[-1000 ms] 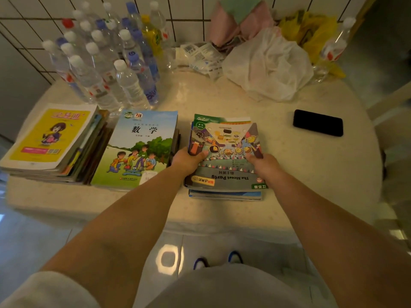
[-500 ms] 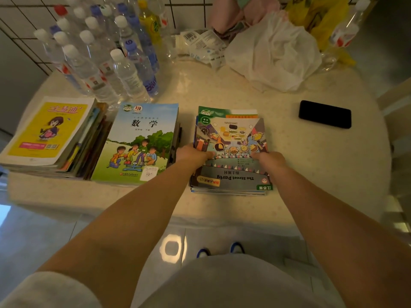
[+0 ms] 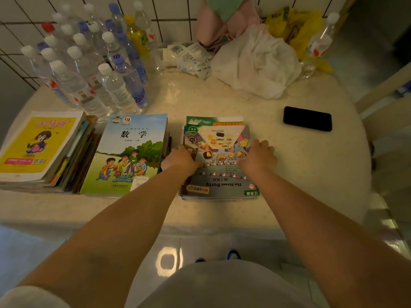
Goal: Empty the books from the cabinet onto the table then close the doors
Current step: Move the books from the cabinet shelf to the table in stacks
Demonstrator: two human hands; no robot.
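Observation:
Three stacks of books lie on the pale round table (image 3: pixel 289 165). The right stack (image 3: pixel 219 174) has a grey and green "The Street Party" cover on top, turned upside down to me. My left hand (image 3: pixel 180 160) grips its left edge and my right hand (image 3: pixel 259 155) grips its right edge, fingers curled down the sides. The stack rests flat on the table. In the middle lies a stack topped by a blue and green maths book (image 3: pixel 131 154). At the far left sits a stack topped by a yellow workbook (image 3: pixel 37 143). The cabinet is out of view.
Several water bottles (image 3: pixel 89 70) stand at the back left. A black phone (image 3: pixel 307 118) lies to the right of the books. White plastic bags (image 3: pixel 258 63), pink cloth (image 3: pixel 222 21) and a yellow bag (image 3: pixel 295 27) crowd the back edge. A chair (image 3: pixel 387 130) stands at the right.
Both hands have set the right stack down on the table and slid forward along its side edges. The lower books now sit squared under the top cover.

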